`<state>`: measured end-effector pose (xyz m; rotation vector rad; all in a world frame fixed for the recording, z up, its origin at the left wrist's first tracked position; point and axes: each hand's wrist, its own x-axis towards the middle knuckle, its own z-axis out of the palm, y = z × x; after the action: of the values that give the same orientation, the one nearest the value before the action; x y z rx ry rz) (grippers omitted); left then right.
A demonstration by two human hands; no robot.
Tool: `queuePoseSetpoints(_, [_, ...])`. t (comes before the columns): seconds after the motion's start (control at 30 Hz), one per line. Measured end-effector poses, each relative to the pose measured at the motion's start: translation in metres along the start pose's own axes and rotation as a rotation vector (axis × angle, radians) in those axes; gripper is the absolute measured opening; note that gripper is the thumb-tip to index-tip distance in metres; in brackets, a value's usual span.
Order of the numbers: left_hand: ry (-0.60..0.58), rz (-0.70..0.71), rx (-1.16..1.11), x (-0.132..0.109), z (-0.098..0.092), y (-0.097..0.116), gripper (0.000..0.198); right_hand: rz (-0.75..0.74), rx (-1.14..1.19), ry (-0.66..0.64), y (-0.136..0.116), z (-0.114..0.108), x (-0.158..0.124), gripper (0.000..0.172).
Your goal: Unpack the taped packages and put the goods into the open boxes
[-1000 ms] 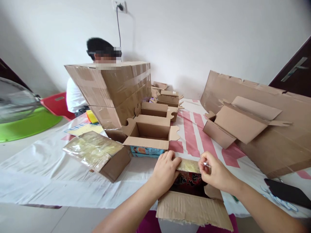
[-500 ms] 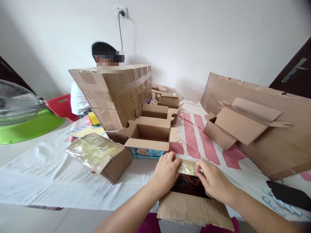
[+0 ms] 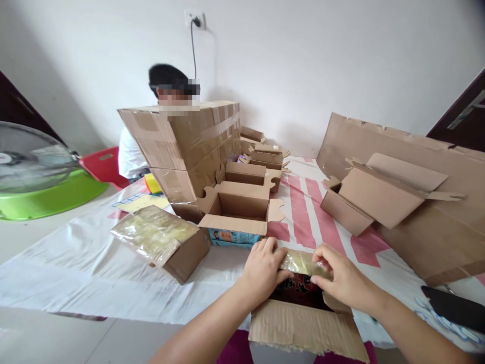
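Close in front of me is an open cardboard box [image 3: 303, 326], its near flap folded outward with a ragged edge. Something dark with red and white printing [image 3: 299, 285] shows inside it. Along the far side runs a box flap [image 3: 297, 262] covered with shiny clear tape. My left hand [image 3: 265, 268] grips the left end of that flap, fingers over the outside and thumb on the inner side. At the right end, my right hand [image 3: 339, 278] pinches the taped flap between thumb and fingers.
Left of my hands lies a tape-covered carton [image 3: 159, 237]. An open box [image 3: 240, 207] with a blue printed side leads a row beyond. Stacked cartons [image 3: 189, 136] partly hide a seated person. At right are an open box [image 3: 382, 194], a large cardboard sheet [image 3: 462, 212] and a black phone-like object [image 3: 454, 306].
My right hand has moved slightly right, its thumb and fingers now spread wider around the flap's end. My left thumb shows more over the inner side. The whole view has shifted slightly.
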<state>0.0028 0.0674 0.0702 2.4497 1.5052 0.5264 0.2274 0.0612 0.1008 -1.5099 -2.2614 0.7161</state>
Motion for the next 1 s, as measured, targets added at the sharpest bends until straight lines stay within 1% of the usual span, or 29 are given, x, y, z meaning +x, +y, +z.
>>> queuePoseSetpoints(0.13, [0.001,0.000,0.005,0.000,0.000,0.001,0.046,-0.074,-0.025,-0.045,-0.010,0.008,0.000,0.026])
queuePoseSetpoints(0.27, [0.002,0.003,0.004,-0.001,0.000,0.001,0.046,-0.070,-0.075,-0.072,-0.018,0.014,0.007,0.030])
queuePoseSetpoints(0.4, [0.018,0.004,-0.004,-0.002,0.001,-0.001,0.045,-0.110,-0.132,-0.092,-0.015,0.022,0.016,0.031])
queuePoseSetpoints(0.53, [-0.004,0.006,0.000,-0.003,0.001,-0.001,0.045,-0.146,-0.119,-0.111,-0.007,0.026,0.021,0.027])
queuePoseSetpoints(0.67, [-0.017,-0.011,-0.008,-0.002,0.000,0.000,0.046,-0.116,-0.082,-0.135,-0.004,0.023,0.023,0.020])
queuePoseSetpoints(0.77, [-0.019,-0.018,-0.022,-0.002,0.000,-0.001,0.046,-0.136,-0.034,-0.148,-0.005,0.021,0.023,0.011])
queuePoseSetpoints(0.87, [-0.013,-0.013,-0.023,-0.002,0.001,-0.001,0.044,-0.173,-0.011,-0.137,-0.007,0.016,0.027,0.012])
queuePoseSetpoints(0.93, [-0.008,-0.009,-0.020,-0.003,0.001,-0.002,0.041,-0.167,-0.017,-0.119,-0.011,0.011,0.038,0.010])
queuePoseSetpoints(1.0, [-0.004,-0.003,-0.013,-0.003,0.001,-0.001,0.039,-0.148,-0.020,-0.090,-0.018,0.003,0.060,0.009])
